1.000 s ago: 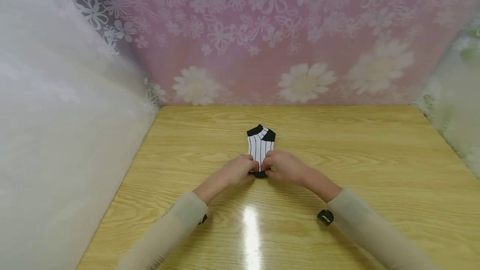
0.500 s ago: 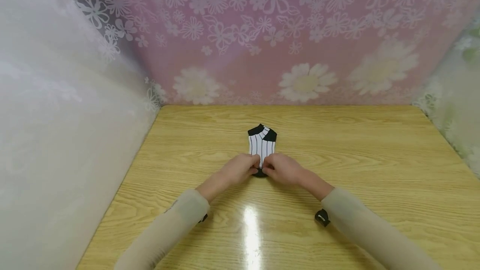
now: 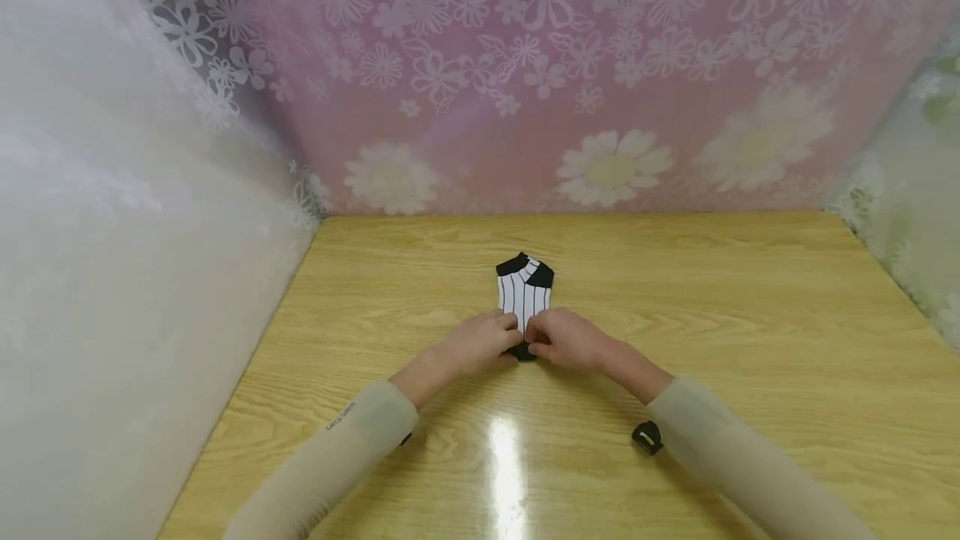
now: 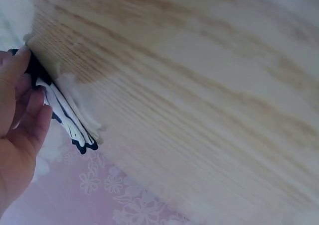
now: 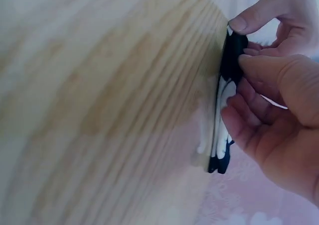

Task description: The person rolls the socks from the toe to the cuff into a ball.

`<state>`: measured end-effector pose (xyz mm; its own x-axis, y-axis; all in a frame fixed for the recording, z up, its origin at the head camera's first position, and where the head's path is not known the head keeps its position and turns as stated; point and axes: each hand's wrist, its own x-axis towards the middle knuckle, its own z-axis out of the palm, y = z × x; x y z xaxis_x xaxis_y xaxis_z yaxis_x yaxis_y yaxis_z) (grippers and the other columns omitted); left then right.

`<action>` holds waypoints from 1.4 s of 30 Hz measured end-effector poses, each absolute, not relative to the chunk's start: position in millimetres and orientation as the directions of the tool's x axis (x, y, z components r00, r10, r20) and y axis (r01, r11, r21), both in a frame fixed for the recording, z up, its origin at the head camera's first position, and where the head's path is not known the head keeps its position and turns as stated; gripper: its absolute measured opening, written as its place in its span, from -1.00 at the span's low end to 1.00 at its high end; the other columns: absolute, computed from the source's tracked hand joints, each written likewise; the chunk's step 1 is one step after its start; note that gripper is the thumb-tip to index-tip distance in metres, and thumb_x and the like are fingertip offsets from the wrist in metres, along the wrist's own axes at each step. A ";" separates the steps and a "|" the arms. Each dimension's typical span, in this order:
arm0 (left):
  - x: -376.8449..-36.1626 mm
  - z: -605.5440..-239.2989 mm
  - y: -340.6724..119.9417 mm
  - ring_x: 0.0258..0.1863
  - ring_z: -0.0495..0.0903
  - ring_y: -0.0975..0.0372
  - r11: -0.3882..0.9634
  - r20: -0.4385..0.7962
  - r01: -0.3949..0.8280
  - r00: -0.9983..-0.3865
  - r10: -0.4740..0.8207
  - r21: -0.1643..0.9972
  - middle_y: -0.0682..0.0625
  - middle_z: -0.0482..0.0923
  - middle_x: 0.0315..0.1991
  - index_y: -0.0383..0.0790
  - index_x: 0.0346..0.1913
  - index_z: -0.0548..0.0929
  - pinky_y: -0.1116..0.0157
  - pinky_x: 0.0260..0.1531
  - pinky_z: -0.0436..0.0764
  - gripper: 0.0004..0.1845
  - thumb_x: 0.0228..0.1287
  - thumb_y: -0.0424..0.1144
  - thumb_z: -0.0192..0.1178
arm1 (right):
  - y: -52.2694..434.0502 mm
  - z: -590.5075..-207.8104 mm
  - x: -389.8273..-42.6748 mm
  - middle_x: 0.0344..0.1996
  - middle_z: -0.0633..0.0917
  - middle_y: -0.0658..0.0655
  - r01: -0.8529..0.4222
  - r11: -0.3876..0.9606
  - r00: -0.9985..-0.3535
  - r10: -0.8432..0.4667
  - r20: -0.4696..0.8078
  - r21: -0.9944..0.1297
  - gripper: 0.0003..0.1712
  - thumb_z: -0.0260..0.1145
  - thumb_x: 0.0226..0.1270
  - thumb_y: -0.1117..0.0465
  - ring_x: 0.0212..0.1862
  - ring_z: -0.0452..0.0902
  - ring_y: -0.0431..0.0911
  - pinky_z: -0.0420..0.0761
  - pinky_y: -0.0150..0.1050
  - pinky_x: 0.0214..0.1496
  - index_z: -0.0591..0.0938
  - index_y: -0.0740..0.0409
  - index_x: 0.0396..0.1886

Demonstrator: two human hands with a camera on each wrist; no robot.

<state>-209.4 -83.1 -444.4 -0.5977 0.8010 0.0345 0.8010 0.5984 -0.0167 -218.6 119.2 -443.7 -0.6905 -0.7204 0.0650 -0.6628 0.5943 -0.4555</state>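
A white ankle sock (image 3: 524, 294) with thin dark stripes and a black cuff, heel and toe lies flat on the table, its toe towards me. From the side, in the left wrist view, the sock (image 4: 62, 108) shows several layers. My left hand (image 3: 480, 342) holds the toe from the left, fingers over the top and thumb at the near edge. On the other side of the toe, my right hand (image 3: 573, 340) pinches the fabric between thumb and curled fingers. Both hands (image 5: 279, 100) are close together in the right wrist view, partly covering the black toe.
The wood-grain table (image 3: 712, 290) reaches back to a pink flowered backdrop (image 3: 480, 148). A pale sheet (image 3: 150, 257) closes off the left side, another pale sheet (image 3: 911, 190) the right. A black device (image 3: 647, 437) sits under the right sleeve.
My fingers have shifted inward along the toe, and the left fingers now lie farther over its top. The sock stays in nearly the same place.
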 end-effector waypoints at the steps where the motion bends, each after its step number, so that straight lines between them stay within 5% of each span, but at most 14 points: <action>1: -208.8 -445.2 -83.4 -0.25 0.44 0.23 0.594 0.033 0.804 -0.593 0.804 -0.022 0.05 0.49 -0.23 -0.11 -0.11 0.68 0.34 -0.25 0.51 -0.78 0.33 -0.05 0.30 | 119.6 -443.5 -215.9 -0.52 0.54 -0.08 -0.699 0.586 -0.670 -0.736 0.091 -0.409 -0.85 0.38 0.23 0.35 -0.43 0.39 -0.23 0.45 -0.34 -0.36 0.61 0.08 -0.48; 6: -206.6 -447.1 -83.6 -0.26 0.47 0.21 0.610 0.061 0.792 -0.609 0.791 0.000 0.05 0.50 -0.26 -0.12 -0.16 0.71 0.33 -0.25 0.54 -0.84 0.40 -0.12 0.24 | 117.9 -442.0 -201.5 -0.48 0.46 -0.02 -0.820 0.556 -0.573 -0.796 0.197 -0.139 -0.83 0.46 0.17 0.26 -0.37 0.40 -0.11 0.49 -0.28 -0.36 0.60 0.09 -0.48; 11: -210.6 -443.3 -79.3 -0.28 0.48 0.22 0.669 0.036 0.732 -0.677 0.735 0.131 0.05 0.51 -0.29 -0.14 -0.21 0.73 0.33 -0.26 0.54 -0.88 0.42 -0.22 0.22 | 110.3 -440.4 -194.8 -0.48 0.51 0.05 -0.793 0.609 -0.596 -0.778 0.201 0.006 -0.80 0.45 0.19 0.19 -0.36 0.44 -0.03 0.56 -0.19 -0.27 0.59 0.15 -0.47; 16: -213.5 -439.8 -76.9 -0.30 0.48 0.24 0.688 -0.015 0.698 -0.699 0.715 0.198 0.04 0.53 -0.29 -0.14 -0.22 0.74 0.34 -0.29 0.54 -0.89 0.41 -0.24 0.23 | 107.6 -444.1 -196.0 -0.45 0.57 0.08 -0.747 0.662 -0.659 -0.726 0.196 -0.061 -0.88 0.39 0.20 0.28 -0.33 0.49 0.00 0.59 -0.14 -0.26 0.60 0.17 -0.46; 26: -212.7 -445.0 -80.1 -0.30 0.43 0.23 0.684 0.045 0.710 -0.699 0.714 0.166 0.06 0.52 -0.31 -0.08 -0.27 0.72 0.35 -0.32 0.47 -0.86 0.32 -0.09 0.33 | 116.5 -442.5 -219.0 -0.56 0.57 -0.09 -0.581 0.651 -0.754 -0.657 0.022 -0.489 -0.86 0.33 0.27 0.36 -0.46 0.40 -0.23 0.44 -0.33 -0.40 0.65 0.10 -0.48; 33: -218.2 -447.8 -77.1 -0.24 0.45 0.20 0.719 -0.004 0.646 -0.743 0.669 0.255 0.01 0.54 -0.25 -0.13 -0.14 0.74 0.31 -0.24 0.52 -0.86 0.45 -0.24 0.18 | 119.0 -441.3 -226.0 -0.61 0.62 -0.05 -0.486 0.630 -0.787 -0.617 -0.011 -0.606 -0.86 0.36 0.26 0.37 -0.50 0.40 -0.24 0.41 -0.35 -0.43 0.70 0.18 -0.51; 37: -225.1 -449.0 -79.6 -0.21 0.52 0.23 0.696 -0.029 0.589 -0.754 0.656 0.412 0.03 0.64 -0.25 -0.18 -0.15 0.77 0.30 -0.16 0.54 -0.85 0.43 -0.30 0.19 | 118.7 -443.8 -221.0 -0.60 0.58 -0.06 -0.489 0.653 -0.815 -0.578 0.038 -0.578 -0.84 0.41 0.24 0.33 -0.48 0.40 -0.22 0.43 -0.32 -0.41 0.64 0.12 -0.52; 42: -231.7 -445.2 -78.2 -0.34 0.54 0.29 0.693 -0.089 0.452 -0.800 0.593 0.561 0.05 0.69 -0.37 -0.21 -0.29 0.74 0.36 -0.27 0.54 -0.93 0.35 -0.33 0.27 | 116.6 -440.7 -208.0 -0.47 0.50 -0.02 -0.701 0.667 -0.708 -0.693 0.137 -0.251 -0.89 0.43 0.20 0.34 -0.46 0.41 -0.17 0.49 -0.30 -0.42 0.64 0.10 -0.36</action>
